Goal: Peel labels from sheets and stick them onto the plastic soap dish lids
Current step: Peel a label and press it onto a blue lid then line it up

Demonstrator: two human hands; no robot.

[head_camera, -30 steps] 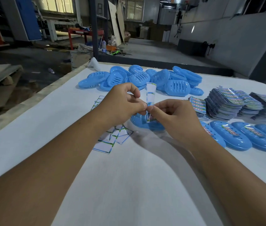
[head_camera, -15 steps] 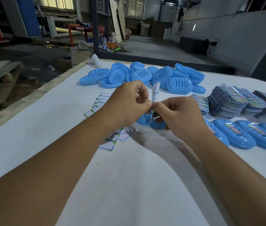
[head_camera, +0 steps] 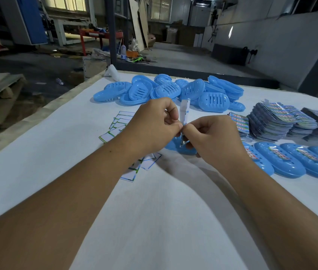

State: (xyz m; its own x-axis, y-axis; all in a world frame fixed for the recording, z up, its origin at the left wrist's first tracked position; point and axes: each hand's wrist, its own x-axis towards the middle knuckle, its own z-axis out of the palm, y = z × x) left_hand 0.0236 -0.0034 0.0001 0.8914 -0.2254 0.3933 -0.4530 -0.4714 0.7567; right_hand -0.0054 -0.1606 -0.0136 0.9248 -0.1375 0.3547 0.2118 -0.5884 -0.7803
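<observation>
My left hand [head_camera: 154,125] and my right hand [head_camera: 210,135] meet above the table's middle, both pinching one label sheet [head_camera: 184,112]. Its white backing stands upright between my fingertips, and a shiny bit of label hangs below them. Under my hands lies a blue soap dish lid [head_camera: 175,146], mostly hidden. Several lids with labels on them [head_camera: 282,162] lie in a row to the right.
A heap of blue soap dish parts [head_camera: 173,92] sits at the far side of the white table [head_camera: 154,221]. Stacks of printed label sheets [head_camera: 275,121] stand at the right. Empty white backings [head_camera: 123,123] are strewn left of my hands. The table's left edge borders a workshop floor.
The upright backing has tilted and looks narrower than a second ago. Both hands stay pinched together over the lid, shifted slightly.
</observation>
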